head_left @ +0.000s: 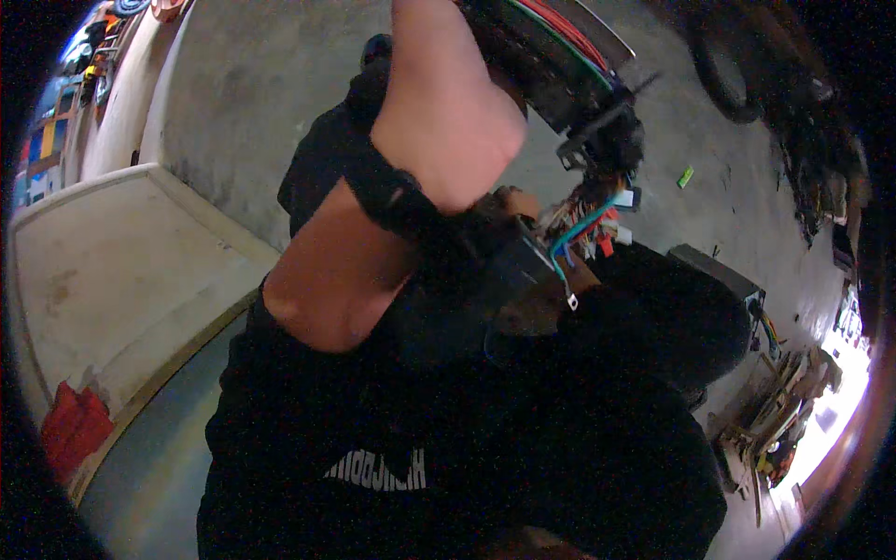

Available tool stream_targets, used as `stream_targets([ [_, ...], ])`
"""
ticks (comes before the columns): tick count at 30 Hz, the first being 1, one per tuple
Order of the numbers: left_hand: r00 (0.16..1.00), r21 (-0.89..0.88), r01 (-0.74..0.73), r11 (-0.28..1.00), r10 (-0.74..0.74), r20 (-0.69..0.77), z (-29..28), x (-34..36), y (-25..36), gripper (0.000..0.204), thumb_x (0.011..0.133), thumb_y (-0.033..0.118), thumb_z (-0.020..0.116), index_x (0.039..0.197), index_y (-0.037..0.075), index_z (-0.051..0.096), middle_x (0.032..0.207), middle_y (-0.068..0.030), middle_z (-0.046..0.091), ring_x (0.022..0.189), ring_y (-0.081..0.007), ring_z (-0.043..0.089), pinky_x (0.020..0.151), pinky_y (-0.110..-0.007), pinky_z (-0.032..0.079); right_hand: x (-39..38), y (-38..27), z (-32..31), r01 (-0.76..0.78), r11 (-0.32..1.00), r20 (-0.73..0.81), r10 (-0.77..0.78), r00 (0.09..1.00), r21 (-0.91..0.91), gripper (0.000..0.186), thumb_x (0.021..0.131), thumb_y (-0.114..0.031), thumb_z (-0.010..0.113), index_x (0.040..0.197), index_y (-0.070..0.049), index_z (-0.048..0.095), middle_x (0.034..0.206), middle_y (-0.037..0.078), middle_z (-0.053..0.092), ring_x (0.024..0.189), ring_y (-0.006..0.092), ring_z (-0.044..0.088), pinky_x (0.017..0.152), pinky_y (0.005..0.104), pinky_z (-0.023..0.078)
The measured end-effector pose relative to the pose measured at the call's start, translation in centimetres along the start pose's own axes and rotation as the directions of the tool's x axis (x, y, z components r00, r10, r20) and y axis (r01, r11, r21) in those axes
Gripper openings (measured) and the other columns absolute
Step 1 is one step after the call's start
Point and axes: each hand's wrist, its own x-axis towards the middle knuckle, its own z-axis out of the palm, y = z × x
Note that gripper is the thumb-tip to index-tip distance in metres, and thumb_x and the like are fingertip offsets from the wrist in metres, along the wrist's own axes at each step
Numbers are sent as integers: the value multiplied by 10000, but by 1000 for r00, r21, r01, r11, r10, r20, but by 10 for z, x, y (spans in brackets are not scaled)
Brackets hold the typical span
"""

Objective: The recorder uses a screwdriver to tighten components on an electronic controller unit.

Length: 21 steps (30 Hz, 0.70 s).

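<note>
My left hand (448,112) is raised close to the camera, a black band round its wrist; its fingers are not clearly visible at the top. Behind it, my right hand (513,203) shows only partly, its fingers curled at a black housing (523,257), what they grip mostly hidden. A bundle of coloured wires with white and red connectors (597,224) hangs beside it. Above runs a dark frame (616,131) carrying red and green cables (569,37). My black-clothed lap fills the lower middle.
At left are a pale board (112,252) and red cloth (75,429). A dark shape (317,159) stands behind my left arm. At right are a metal box with wires (709,271), dark machinery (793,140), clutter (765,420) and a green item (685,176) on the concrete floor (709,205).
</note>
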Motion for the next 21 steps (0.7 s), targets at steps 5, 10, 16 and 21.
stream_targets([
  [5, 940, 2, 148, 989, -140, -310, 25, -3, 26, 718, 869, 571, 512, 1367, 72, 374, 1280, -121, 478, 1150, -250, 471, 1012, -377, 336, 31, 3, 16, 24, 999, -34, -22, 999, 38, 234, 832, -265, 586, 929, -74, 681, 909, 172, 682, 825, 352, 656, 725, 449, 516],
  [10, 958, -17, 209, 978, -209, -198, 12, 11, 33, 695, 878, 567, 510, 1349, 70, 394, 1279, -109, 480, 1149, -243, 474, 1002, -375, 357, 64, -2, 21, 68, 995, -76, -62, 995, 72, 233, 832, -261, 587, 936, -75, 681, 910, 173, 681, 830, 353, 654, 729, 450, 515],
  [16, 969, -89, 227, 970, -234, -79, 7, 20, 32, 700, 862, 590, 515, 1328, 77, 414, 1247, -106, 503, 1129, -239, 487, 988, -380, 374, 89, -2, 24, 97, 987, -142, -80, 987, 124, 232, 832, -256, 588, 944, -76, 682, 912, 173, 681, 836, 355, 652, 734, 452, 514],
  [21, 961, -132, 277, 952, -274, 41, 3, 23, 24, 706, 848, 608, 519, 1310, 82, 431, 1220, -103, 522, 1111, -235, 498, 976, -385, 387, 92, 5, 28, 94, 980, -202, -57, 978, 177, 231, 832, -252, 589, 950, -77, 683, 913, 174, 681, 841, 356, 651, 738, 453, 513],
])
